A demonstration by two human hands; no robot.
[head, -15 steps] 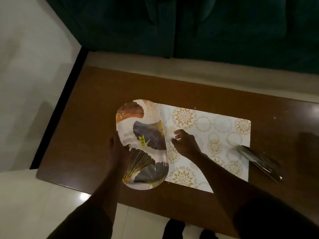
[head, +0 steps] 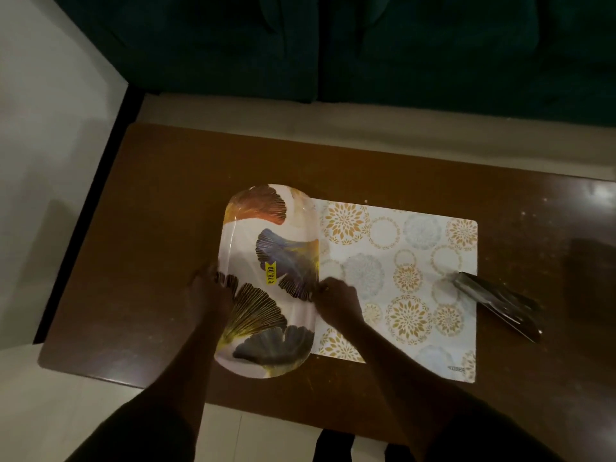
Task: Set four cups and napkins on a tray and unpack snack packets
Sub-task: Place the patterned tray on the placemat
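The tray (head: 266,281) is now gripped on both long edges: left hand (head: 208,291) was already at the left rim, right hand (head: 338,300) has closed in from just beside it, fingers (head: 318,288) clamped on the right rim. Tray lies on the worktop (head: 160,228), overlapping the placemat (head: 400,278). A dark packet (head: 500,303) is seen right. Likely tray positioning; cups, napkins not in view.

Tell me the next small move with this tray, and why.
Probably slide the tray rightward to centre it on the placemat: both the left hand and right hand grip its long edges, yet it mostly overhangs bare table.
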